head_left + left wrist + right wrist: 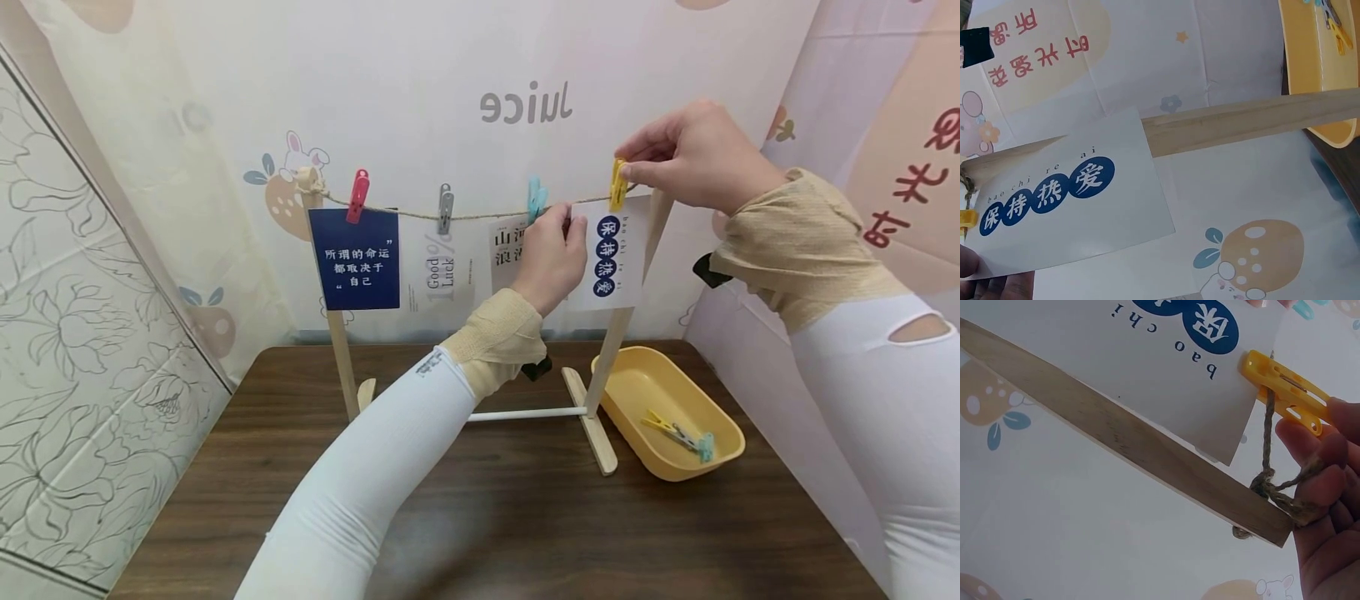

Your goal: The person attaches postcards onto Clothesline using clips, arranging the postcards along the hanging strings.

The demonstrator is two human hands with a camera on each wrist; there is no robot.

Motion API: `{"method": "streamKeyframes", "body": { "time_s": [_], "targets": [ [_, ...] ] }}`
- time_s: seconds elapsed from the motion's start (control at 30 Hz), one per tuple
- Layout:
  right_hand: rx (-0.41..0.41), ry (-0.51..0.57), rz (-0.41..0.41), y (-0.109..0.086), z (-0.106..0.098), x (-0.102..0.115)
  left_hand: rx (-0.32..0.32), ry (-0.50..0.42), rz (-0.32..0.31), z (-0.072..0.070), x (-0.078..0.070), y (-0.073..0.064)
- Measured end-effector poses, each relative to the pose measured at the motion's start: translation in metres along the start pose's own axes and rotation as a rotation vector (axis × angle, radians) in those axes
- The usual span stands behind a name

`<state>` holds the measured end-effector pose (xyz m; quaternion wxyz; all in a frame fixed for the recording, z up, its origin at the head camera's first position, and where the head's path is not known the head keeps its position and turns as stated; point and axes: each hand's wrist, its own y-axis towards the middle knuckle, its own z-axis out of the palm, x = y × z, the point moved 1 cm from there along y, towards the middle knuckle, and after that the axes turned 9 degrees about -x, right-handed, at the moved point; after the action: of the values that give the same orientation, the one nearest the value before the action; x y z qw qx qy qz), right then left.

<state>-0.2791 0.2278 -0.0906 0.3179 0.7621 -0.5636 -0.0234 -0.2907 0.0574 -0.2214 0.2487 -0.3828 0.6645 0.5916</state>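
Observation:
My right hand (693, 158) pinches the yellow clothespin (618, 185) between thumb and fingers. The clothespin sits over the twine (480, 217) and the top edge of a white card (626, 250) with blue circles and white characters. By its upper corner my left hand (553, 258) holds the same card, the thumb on its face in the left wrist view. Behind that hand is a partly hidden card with dark characters (504, 250), under a light blue clothespin (536, 198). Further left hang a "Good Luck" card (450, 275) with a grey clothespin (446, 208) and a navy card (360, 283) with a red clothespin (357, 196).
Wooden posts (609, 358) hold up the twine, with a white rod (525, 413) low between them. A yellow basin (630, 433) at the right of the dark wooden table (510, 525) contains several clothespins (678, 435). Printed cloth (420, 92) hangs behind.

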Motion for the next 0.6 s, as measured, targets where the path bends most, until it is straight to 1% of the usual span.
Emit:
{"method": "streamKeyframes", "body": {
  "time_s": [0.13,0.27,0.47,0.6],
  "targets": [
    [0.013,-0.002,0.003,0.0011,-0.0014,0.0,-0.001,0.007,0.007,-0.0003,0.0014,0.0011],
    [0.021,-0.02,0.002,0.0024,-0.002,0.0,0.003,0.015,0.0,-0.0007,0.0021,0.0016],
    [0.026,-0.031,0.005,0.0039,-0.0016,-0.0002,0.015,0.015,-0.003,-0.0007,0.0032,0.0008],
    [0.019,-0.022,0.013,0.0034,-0.0018,-0.0001,0.018,0.031,-0.007,-0.0011,0.0042,0.0001]
  ]
}}
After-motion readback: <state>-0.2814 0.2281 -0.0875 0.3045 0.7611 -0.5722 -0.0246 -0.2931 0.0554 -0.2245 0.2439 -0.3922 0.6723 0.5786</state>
